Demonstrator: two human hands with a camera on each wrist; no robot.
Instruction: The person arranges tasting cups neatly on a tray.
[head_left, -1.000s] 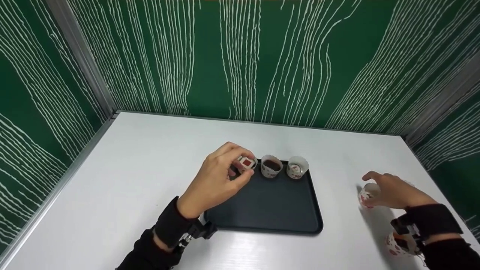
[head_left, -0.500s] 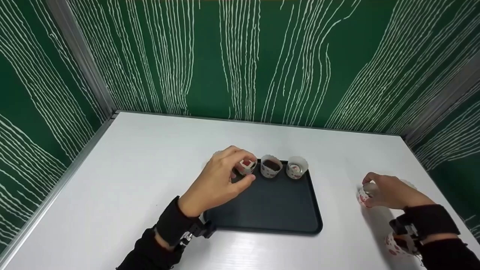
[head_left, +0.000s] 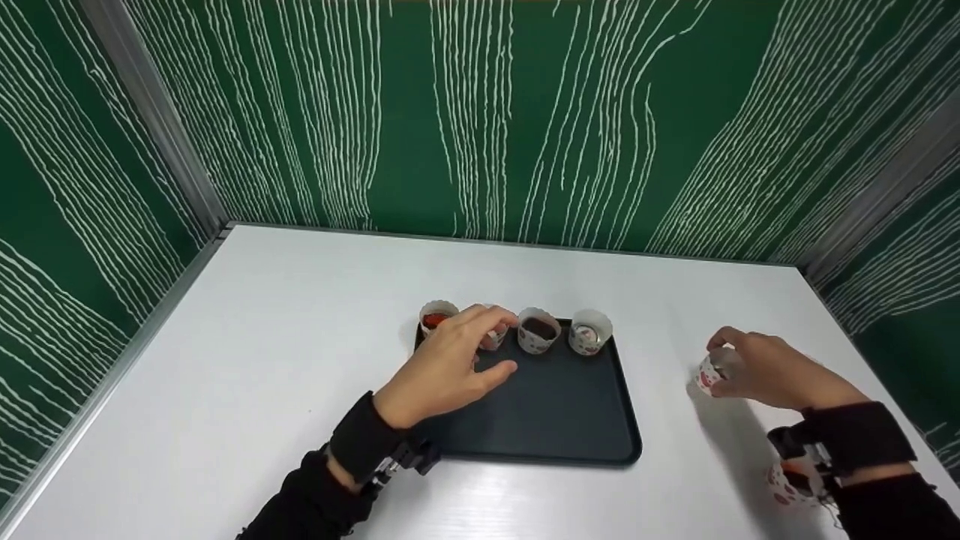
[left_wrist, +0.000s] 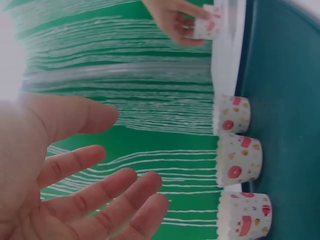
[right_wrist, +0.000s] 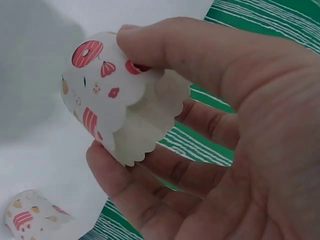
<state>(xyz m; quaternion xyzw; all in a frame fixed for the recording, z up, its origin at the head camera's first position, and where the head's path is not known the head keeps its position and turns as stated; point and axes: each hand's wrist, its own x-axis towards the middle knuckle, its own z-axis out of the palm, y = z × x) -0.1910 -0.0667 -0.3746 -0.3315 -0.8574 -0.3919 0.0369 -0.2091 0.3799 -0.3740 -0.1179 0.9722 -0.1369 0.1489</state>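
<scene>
- Right hand [head_left: 772, 367]: grip pinching one printed paper baking cup [right_wrist: 110, 85], thumb one side, fingers the other. Cup sits toward the worktop's [head_left: 322, 300] right edge, well apart from the tray [head_left: 540, 412]; clear of the surface or not, can't tell. Contents not readable.
- Left hand [head_left: 446, 367]: grip spread, holding nothing, over the tray's left side near its far edge.
- Doing it well, my judgement: pinch lightly, the thin wall would likely buckle; keep the cup level in case it's loaded; keep the thumb off the scalloped rim. Left fingers should lift straight away, since a sideways brush could tip the row.
- Count: 2 hands, 1 tray.
- 4 cups along the tray's far edge, left to right: red-filled cup [head_left: 435, 319], half-hidden cup [head_left: 493, 342] behind the left fingers, dark-filled cup [head_left: 536, 343], cup with a round silvery piece [head_left: 587, 346].
- 1 cup held.
- 1 orange-and-dark-filled cup [head_left: 784, 491] by the right wrist, toward the worktop's near right corner.
- Right wrist view: 1 background cup [right_wrist: 35, 217]; same one or another, unclear. Total six or seven.
</scene>
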